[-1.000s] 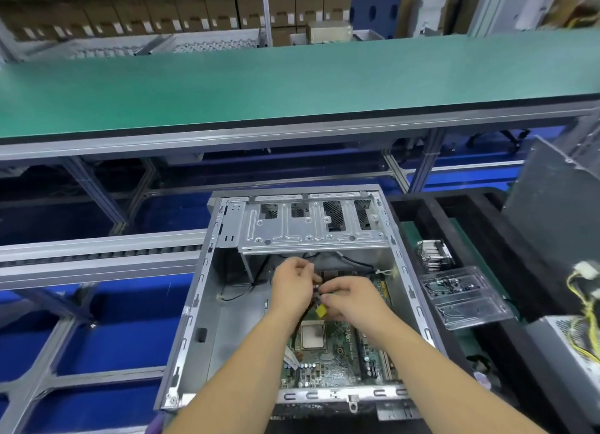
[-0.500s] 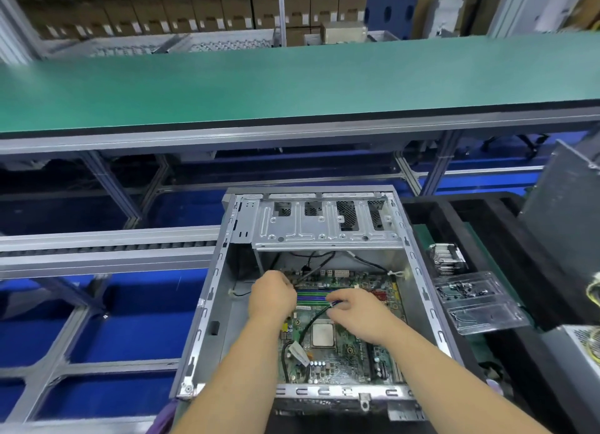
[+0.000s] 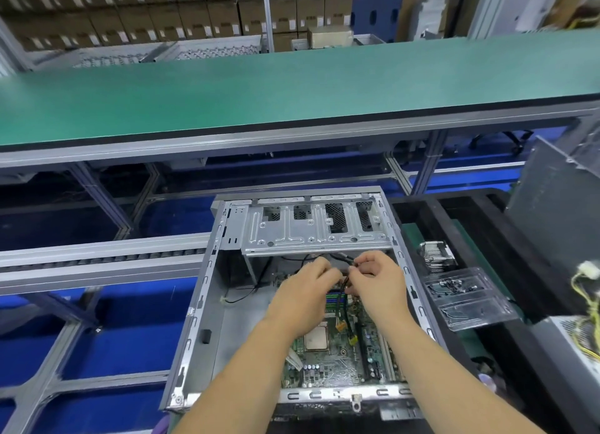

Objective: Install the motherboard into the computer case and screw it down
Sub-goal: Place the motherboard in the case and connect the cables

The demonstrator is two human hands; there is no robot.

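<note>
An open grey computer case (image 3: 194,320) lies flat in front of me, its drive cage (image 3: 311,229) at the far end. The green motherboard (image 3: 331,365) lies inside on the case floor, with a bare CPU socket (image 3: 315,338) in its middle. Both hands are inside the case above the board's far edge. My left hand (image 3: 305,290) and my right hand (image 3: 376,281) pinch a bundle of black cables (image 3: 344,287) between them. Yellow connectors (image 3: 341,326) dangle from the cables over the board.
A clear plastic box of screws (image 3: 464,294) and a metal heatsink (image 3: 435,253) sit in a black tray (image 3: 487,239) to the right. A power supply with yellow wires (image 3: 584,329) is at far right. A green conveyor belt (image 3: 292,86) runs behind.
Both hands have lifted from the board toward the drive cage and come together. They now hold the black cables up, with the yellow connectors hanging free.
</note>
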